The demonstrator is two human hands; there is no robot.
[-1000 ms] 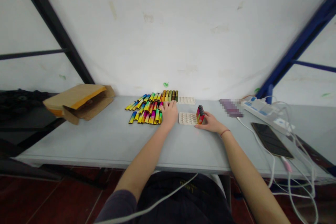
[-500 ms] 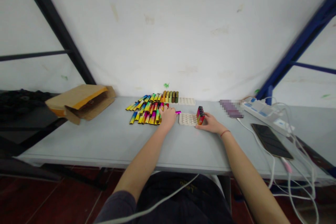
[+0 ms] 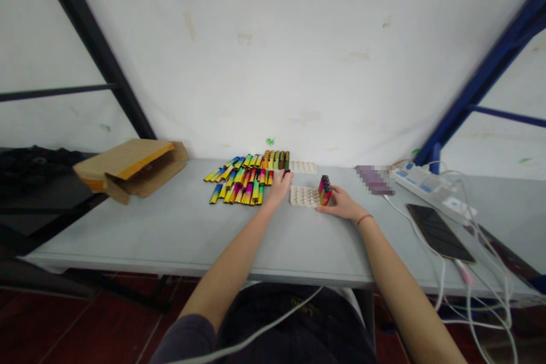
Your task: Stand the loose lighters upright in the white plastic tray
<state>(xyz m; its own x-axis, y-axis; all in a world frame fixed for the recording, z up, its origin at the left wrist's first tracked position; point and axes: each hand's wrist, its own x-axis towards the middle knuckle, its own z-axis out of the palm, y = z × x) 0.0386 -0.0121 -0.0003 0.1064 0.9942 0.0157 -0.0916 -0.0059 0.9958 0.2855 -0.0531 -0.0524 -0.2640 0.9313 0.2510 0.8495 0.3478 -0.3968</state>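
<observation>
My left hand is closed on a lighter, mostly hidden by the fingers, its dark end showing on top. The hand is just left of a pale tray with round pockets. Along the tray's right side stands a row of upright lighters with red, shiny bodies and dark tops. My right hand grips that side, its thumb at the near corner and its fingers beside the row. Left of my left hand, many shiny multicoloured lighters lie loosely on the grey table.
Behind, upright lighters stand in rows beside another pale pocketed tray. An open cardboard box lies at the left. To the right are a phone, a blurred purple item, a white power strip and loose cables.
My left hand has drawn away from the loose lighters, slightly right toward the tray. The lighter it holds has gone from lying sideways to showing a dark end on top. My right hand stays put.
</observation>
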